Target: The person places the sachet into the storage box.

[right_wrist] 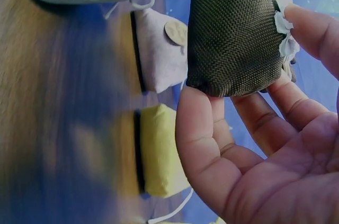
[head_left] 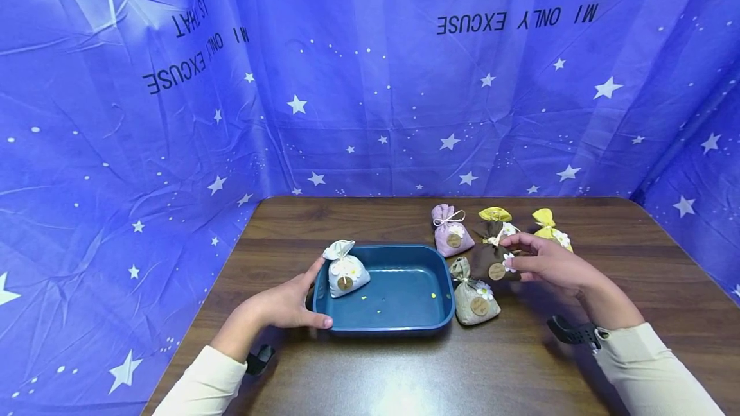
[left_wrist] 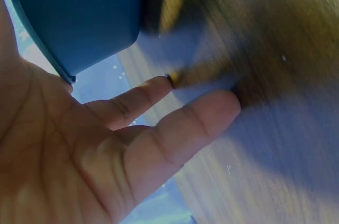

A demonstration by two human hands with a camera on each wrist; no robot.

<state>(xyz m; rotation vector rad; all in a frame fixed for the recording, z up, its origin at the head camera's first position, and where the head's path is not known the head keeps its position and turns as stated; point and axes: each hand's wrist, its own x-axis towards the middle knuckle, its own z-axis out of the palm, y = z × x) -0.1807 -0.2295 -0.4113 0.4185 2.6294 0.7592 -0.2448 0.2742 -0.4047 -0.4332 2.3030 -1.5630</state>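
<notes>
My right hand grips a dark brown drawstring sachet, with a white flower and a round tag on its front. In the right wrist view, the thumb presses near the flower and the fingers curl behind the woven sachet, which hangs above the table. My left hand lies along the left end of a blue rectangular tray, thumb at the front corner, fingers extended. The left wrist view shows its palm beside the tray's outer wall. A white sachet leans inside the tray's left end.
Right of the tray stand a grey-beige sachet and a lilac sachet. One yellow sachet is partly hidden behind the brown one; another yellow sachet is behind my right hand. Small yellow bits dot the tray floor. Starry blue curtains enclose the wooden table.
</notes>
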